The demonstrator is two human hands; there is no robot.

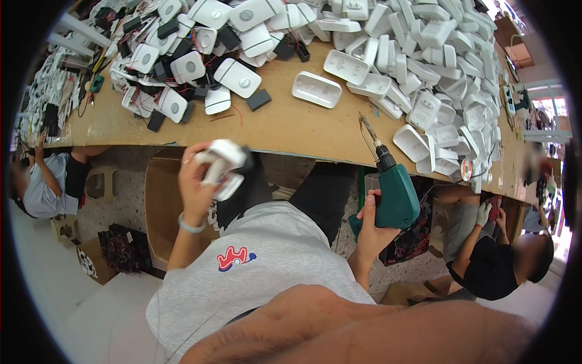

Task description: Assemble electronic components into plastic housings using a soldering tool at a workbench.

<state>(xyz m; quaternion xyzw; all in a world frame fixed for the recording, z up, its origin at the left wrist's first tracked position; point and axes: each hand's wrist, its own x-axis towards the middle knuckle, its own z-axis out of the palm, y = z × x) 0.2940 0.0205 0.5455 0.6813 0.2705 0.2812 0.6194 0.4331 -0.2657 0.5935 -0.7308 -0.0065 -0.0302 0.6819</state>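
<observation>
My left hand is closed around white plastic casing parts, held over my lap just off the table's front edge. Motion blurs these parts, so I cannot make out how they fit together. In my right hand is a green soldering gun, gripped by its handle. Its metal tip and thin feed tube point up and away, reaching over the table edge. Beyond the tip, an open white plastic shell lies hollow side up on the brown tabletop.
Loose white shells are heaped at the back right. White-cased units with black boxes and red wires pile up at the back left. A solder spool sits at the right edge. Below stands a cardboard box. People sit left and right.
</observation>
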